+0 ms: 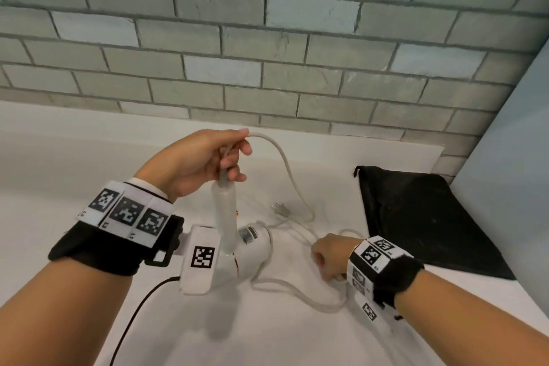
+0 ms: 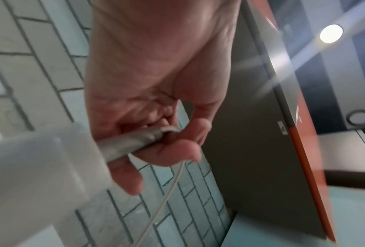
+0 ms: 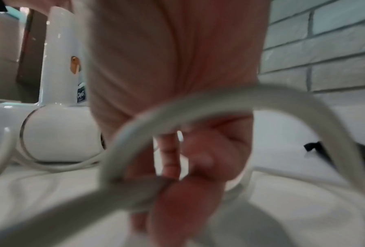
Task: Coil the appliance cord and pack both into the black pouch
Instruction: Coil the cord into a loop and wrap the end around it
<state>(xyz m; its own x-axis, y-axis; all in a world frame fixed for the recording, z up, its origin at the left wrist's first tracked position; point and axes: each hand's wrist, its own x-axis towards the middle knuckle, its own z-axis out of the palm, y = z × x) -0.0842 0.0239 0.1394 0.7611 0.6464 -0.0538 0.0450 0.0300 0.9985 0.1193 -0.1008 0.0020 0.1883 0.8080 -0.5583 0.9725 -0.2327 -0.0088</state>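
A white hair dryer (image 1: 252, 246) stands on the white counter (image 1: 74, 157), its handle (image 1: 226, 211) pointing up. My left hand (image 1: 208, 157) grips the grey cord sleeve (image 2: 133, 142) at the top of the handle. The white cord (image 1: 289, 169) arcs from that hand down to the counter, where it lies in loose loops; its plug (image 1: 280, 208) rests behind the dryer. My right hand (image 1: 328, 255) sits low on the counter and pinches a loop of the cord (image 3: 198, 103). The black pouch (image 1: 421, 217) lies flat to the right, by the wall.
A grey-green brick wall (image 1: 267, 38) backs the counter. A pale panel (image 1: 520, 157) closes off the right side. A thin black cable (image 1: 139, 306) runs from my left wrist device toward the near edge.
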